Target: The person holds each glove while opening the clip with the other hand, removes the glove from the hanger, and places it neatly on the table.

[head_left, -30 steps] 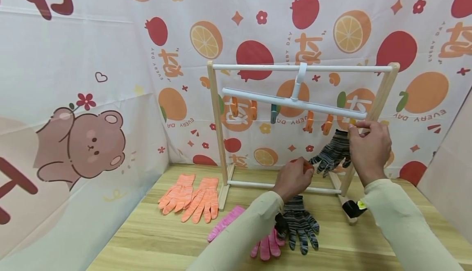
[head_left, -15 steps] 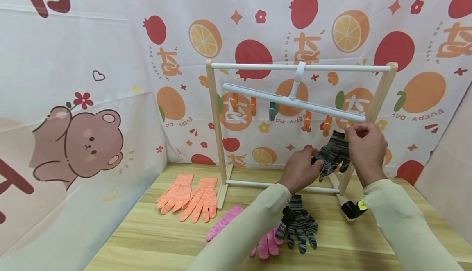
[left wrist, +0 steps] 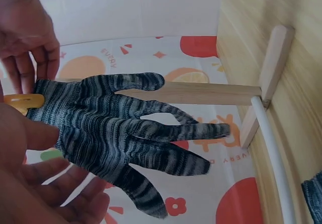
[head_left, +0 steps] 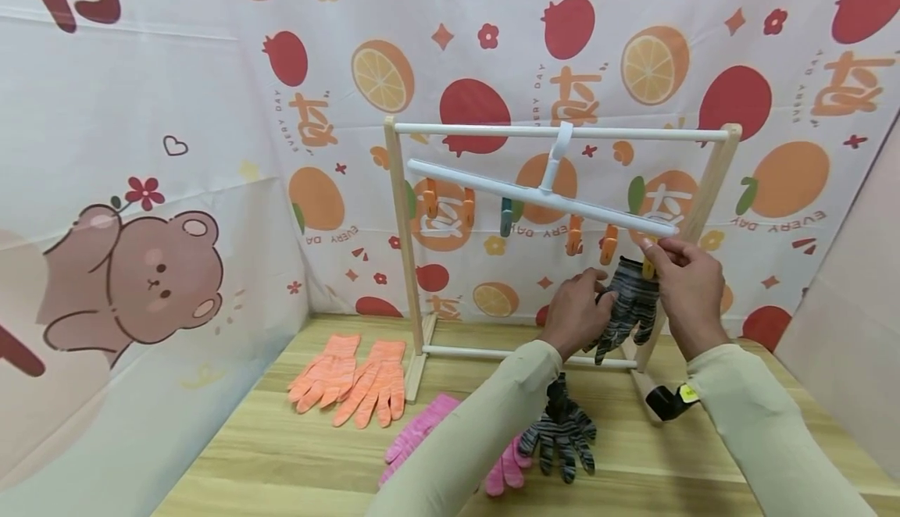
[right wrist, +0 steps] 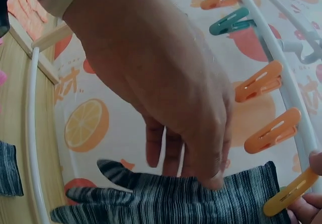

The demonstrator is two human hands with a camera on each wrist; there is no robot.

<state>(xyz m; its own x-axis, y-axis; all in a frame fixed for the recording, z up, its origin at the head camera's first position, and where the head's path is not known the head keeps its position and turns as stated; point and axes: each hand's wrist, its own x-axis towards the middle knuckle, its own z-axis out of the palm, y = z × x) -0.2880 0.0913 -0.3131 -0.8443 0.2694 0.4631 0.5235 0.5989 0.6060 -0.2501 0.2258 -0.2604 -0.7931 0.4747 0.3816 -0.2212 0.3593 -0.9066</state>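
In the head view a white hanger [head_left: 541,198] hangs tilted from the rack's top rail, its right end lower. At that end my right hand [head_left: 692,283] pinches a yellow clothespin [right wrist: 292,191] between thumb and fingers. The clothespin's lower end is on the cuff of a black-and-grey striped knit glove [left wrist: 115,123], which hangs fingers down. My left hand [head_left: 580,310] is at the glove's left edge, the thumb touching its side and the relaxed fingers partly behind it. A second striped glove [head_left: 562,431] lies on the table below.
Several orange clothespins [head_left: 608,244] and a green one [head_left: 506,217] hang along the hanger. The wooden rack [head_left: 403,228] stands before a printed cloth. Orange gloves [head_left: 376,380] lie left on the table; pink gloves [head_left: 422,431] are partly under my left sleeve.
My left hand has moved up and right to the hanging glove. The right hand and clothespin have shifted slightly down, and the hanger's right end has dipped a little. The view has shifted slightly.
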